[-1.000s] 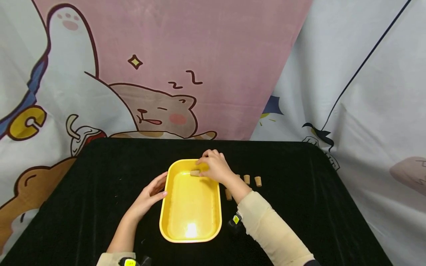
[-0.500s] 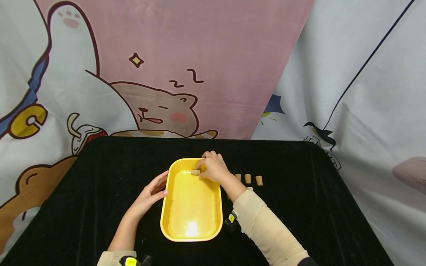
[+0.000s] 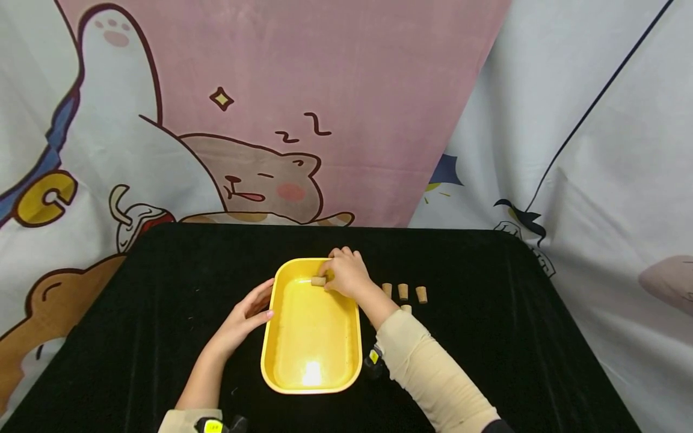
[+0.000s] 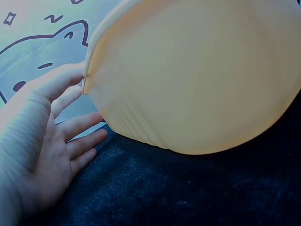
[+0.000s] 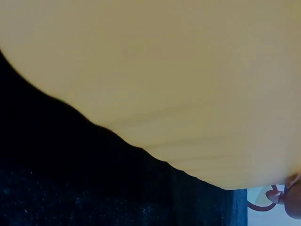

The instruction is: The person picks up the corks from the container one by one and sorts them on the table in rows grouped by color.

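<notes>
A yellow tray (image 3: 311, 337) lies lengthwise before me on black cloth. My left hand (image 3: 243, 316) rests against its left side, fingers fairly straight; the left wrist view shows the thumb at the rim and the other fingers beside the outer wall. At the far right corner my right hand (image 3: 348, 273) reaches over the rim. Its thumb and forefinger pinch the right end of a small tapered cork (image 3: 318, 281), which lies sideways at the tray's far end. In the right wrist view the tray's outer wall (image 5: 164, 80) covers most of this hand, leaving only some fingers (image 5: 292, 200).
Right of the tray, several more corks stand on the cloth, among them the rightmost cork (image 3: 421, 294) and a cork (image 3: 406, 308) partly behind the right sleeve (image 3: 428, 367). A printed curtain (image 3: 379, 108) hangs behind the table's far edge.
My right wrist and forearm have shifted slightly left, uncovering some corks and covering another beside the tray. The left hand, the tray and the pinched cork stay almost where they were.
</notes>
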A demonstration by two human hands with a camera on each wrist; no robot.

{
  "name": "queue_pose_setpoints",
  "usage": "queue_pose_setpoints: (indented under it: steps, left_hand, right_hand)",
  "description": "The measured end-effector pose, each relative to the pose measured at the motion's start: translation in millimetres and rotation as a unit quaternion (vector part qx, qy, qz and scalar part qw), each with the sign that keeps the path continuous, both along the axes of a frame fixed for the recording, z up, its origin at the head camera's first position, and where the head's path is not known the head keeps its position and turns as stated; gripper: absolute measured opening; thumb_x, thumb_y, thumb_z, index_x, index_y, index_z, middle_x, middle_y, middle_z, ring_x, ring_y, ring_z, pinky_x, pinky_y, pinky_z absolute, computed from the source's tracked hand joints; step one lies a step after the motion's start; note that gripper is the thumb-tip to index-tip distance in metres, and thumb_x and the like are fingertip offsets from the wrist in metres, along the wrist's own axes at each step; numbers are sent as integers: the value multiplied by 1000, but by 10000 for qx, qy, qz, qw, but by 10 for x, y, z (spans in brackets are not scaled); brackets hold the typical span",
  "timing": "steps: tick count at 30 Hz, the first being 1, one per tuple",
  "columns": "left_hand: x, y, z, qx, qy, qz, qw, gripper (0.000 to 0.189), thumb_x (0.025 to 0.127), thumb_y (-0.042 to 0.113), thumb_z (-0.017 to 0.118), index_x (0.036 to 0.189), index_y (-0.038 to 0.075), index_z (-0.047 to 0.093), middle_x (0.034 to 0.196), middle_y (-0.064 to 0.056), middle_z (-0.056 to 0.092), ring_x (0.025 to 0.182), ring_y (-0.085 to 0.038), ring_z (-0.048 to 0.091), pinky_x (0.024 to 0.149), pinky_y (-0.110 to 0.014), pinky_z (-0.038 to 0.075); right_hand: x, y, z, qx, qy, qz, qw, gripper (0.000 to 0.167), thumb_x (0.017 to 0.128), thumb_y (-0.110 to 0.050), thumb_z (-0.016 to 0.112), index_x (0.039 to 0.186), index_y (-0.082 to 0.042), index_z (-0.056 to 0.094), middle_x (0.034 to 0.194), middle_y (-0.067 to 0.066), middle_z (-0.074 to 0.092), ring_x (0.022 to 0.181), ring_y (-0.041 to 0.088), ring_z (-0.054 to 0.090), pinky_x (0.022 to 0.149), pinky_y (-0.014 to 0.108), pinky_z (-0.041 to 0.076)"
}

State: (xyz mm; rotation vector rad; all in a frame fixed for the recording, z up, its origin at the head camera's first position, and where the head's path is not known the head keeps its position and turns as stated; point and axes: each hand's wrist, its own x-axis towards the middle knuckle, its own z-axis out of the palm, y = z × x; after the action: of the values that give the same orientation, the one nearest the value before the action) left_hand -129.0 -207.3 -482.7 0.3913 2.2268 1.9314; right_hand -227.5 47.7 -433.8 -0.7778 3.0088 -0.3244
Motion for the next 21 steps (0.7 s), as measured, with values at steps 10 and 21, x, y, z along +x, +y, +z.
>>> queue_pose_setpoints:
  steps: [10, 21]
  left_hand:
    - [-9, -10, -6, -37, 1, 4, 10000, 59, 96, 13, 57, 149, 14, 31, 149, -14, 37, 134, -36, 35, 103, -60, 29]
    - [-6, -12, -9, -31, 78, -36, 10000, 59, 96, 12, 57, 149, 13, 31, 149, -14, 37, 134, -37, 35, 104, -61, 28]
  right_hand:
    - [-4, -16, -14, 59, 49, -53, 10000, 24, 71, -38, 82, 93, -30, 76, 105, -3, 59, 100, 18, 42, 81, 34, 34]
    - [-2, 11, -24, 106, 105, 99, 9998, 21, 75, -38, 79, 93, -29, 75, 103, -4, 58, 96, 18, 42, 82, 35, 34]
